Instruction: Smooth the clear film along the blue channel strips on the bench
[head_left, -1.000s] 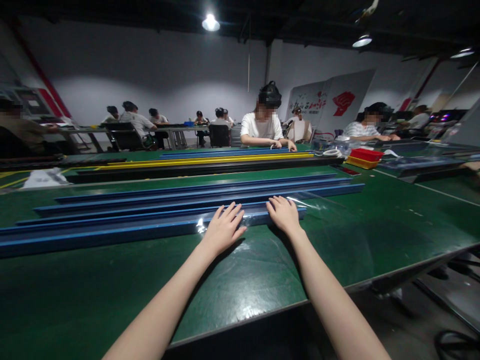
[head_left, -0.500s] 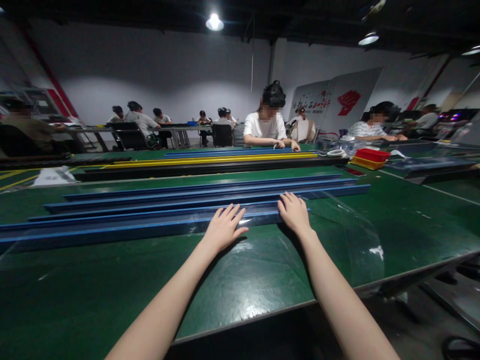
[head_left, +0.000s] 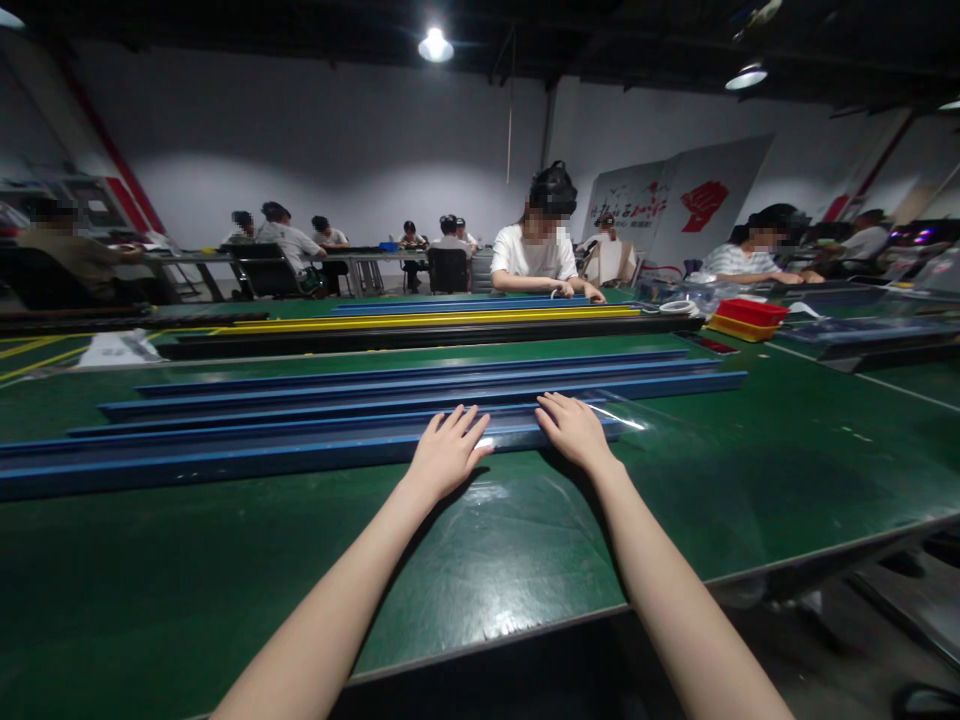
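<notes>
The nearest long blue channel strip (head_left: 225, 462) lies across the green table, its right end close to my hands. My left hand (head_left: 448, 452) rests on this strip with its fingers spread. To its right, my right hand (head_left: 576, 432) lies palm down over the same strip, fingers stretched forward and thumb apart. Clear plastic film (head_left: 622, 418) shows by its shine beside my right hand and between both hands; its full outline is hard to make out. Neither hand is wrapped round anything.
Behind lie more blue strips (head_left: 420, 388), then a black strip (head_left: 435, 338) and a yellow one (head_left: 442, 317). A red tray (head_left: 752, 312) and a phone (head_left: 709, 343) are at the back right. A co-worker (head_left: 534, 250) works across the table.
My right hand has slid left along the strip, closer to my left hand. The film that spread wide on the right has drawn in and shows less. My left hand stays nearly still.
</notes>
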